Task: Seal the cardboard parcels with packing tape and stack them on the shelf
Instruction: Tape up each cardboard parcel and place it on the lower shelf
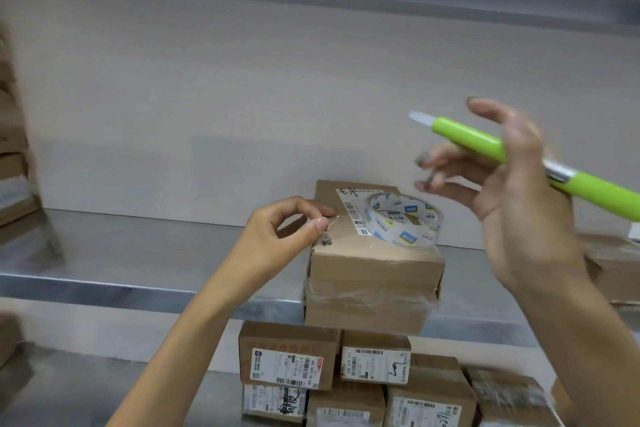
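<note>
A brown cardboard parcel [374,274] sits at the front edge of the steel shelf [138,253], clear tape wrapped round its side. A roll of clear packing tape [403,220] lies on its top, partly over the white label. My left hand [287,236] pinches something small at the parcel's top left edge, thumb and forefinger together; it looks like the tape's end. My right hand [512,191] hovers above and right of the parcel with fingers spread, a green utility knife [485,144] resting across it, blade out and pointing left.
Several labelled parcels [287,360] are stacked on the lower shelf below. Another box [613,263] stands on the shelf at the right edge. Blurred cardboard boxes [14,149] fill the far left. The shelf's back wall is plain grey.
</note>
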